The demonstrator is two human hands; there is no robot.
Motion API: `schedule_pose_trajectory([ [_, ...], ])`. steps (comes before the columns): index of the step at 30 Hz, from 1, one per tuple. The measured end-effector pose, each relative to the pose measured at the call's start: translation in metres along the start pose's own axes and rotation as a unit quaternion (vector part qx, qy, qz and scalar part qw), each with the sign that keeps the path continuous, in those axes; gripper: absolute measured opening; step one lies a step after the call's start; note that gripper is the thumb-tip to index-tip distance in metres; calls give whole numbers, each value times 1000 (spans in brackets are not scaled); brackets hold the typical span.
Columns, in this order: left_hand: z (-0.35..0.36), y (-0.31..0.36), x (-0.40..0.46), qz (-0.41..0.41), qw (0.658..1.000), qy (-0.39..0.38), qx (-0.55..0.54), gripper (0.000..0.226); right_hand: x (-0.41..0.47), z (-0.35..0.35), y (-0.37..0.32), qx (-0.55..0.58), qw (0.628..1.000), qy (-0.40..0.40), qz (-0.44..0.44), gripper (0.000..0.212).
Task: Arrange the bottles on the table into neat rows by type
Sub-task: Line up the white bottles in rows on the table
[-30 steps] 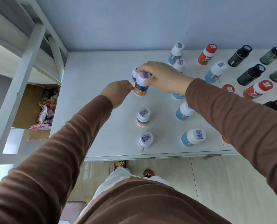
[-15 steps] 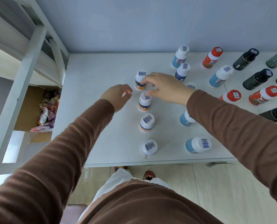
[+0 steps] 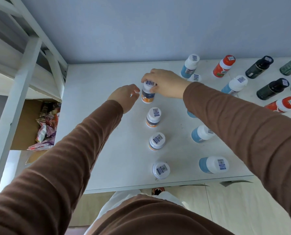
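On the white table (image 3: 107, 167) a column of white-capped bottles with dark-and-orange labels runs from front to back. My right hand (image 3: 165, 83) grips the cap of the farthest one, the orange-label bottle (image 3: 147, 94), which stands upright on the table. My left hand (image 3: 125, 96) hovers just left of it with loosely curled fingers, holding nothing. Three more of this type stand behind it toward me: (image 3: 153, 117), (image 3: 157, 141), (image 3: 161, 170). Blue-label bottles (image 3: 213, 165) stand to the right, partly hidden by my right arm.
Red bottles (image 3: 223, 66) and dark green bottles (image 3: 272, 89) stand at the back right. A white ladder frame (image 3: 14, 99) rises at the left, beside a cardboard box of wrappers (image 3: 39, 126). The table's front edge lies near my body.
My right hand set one orange-label bottle down in the column, then moved back to grip the farthest bottle's cap. My left hand stayed beside the column.
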State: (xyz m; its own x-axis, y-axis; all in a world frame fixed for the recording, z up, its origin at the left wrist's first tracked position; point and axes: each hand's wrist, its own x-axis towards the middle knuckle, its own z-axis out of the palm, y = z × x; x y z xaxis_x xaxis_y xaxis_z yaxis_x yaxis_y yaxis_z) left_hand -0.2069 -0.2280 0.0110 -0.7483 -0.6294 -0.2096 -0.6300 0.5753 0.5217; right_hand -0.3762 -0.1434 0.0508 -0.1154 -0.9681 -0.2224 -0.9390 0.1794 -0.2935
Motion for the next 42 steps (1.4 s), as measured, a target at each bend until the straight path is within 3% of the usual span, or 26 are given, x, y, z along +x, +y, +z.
schedule_pose_trajectory([
  [9,-31,10,23,31,994,51,-94,29,12,-56,4,249,962,50,100,36],
  [12,-32,11,24,38,991,54,-113,28,13,-58,4,286,950,51,111,33],
  [16,-31,10,23,41,992,51,-110,26,10,-57,6,269,958,50,91,28],
  [21,-26,6,18,31,998,12,-56,27,1,-45,9,120,992,17,19,38],
  [27,-15,-3,12,29,999,-31,14,24,-11,-5,7,38,999,3,5,43],
  [36,-11,-3,2,42,998,-28,25,25,-25,11,1,34,999,14,5,49],
  [42,-19,8,-17,82,996,7,37,25,-59,-4,-1,78,993,81,30,47],
])
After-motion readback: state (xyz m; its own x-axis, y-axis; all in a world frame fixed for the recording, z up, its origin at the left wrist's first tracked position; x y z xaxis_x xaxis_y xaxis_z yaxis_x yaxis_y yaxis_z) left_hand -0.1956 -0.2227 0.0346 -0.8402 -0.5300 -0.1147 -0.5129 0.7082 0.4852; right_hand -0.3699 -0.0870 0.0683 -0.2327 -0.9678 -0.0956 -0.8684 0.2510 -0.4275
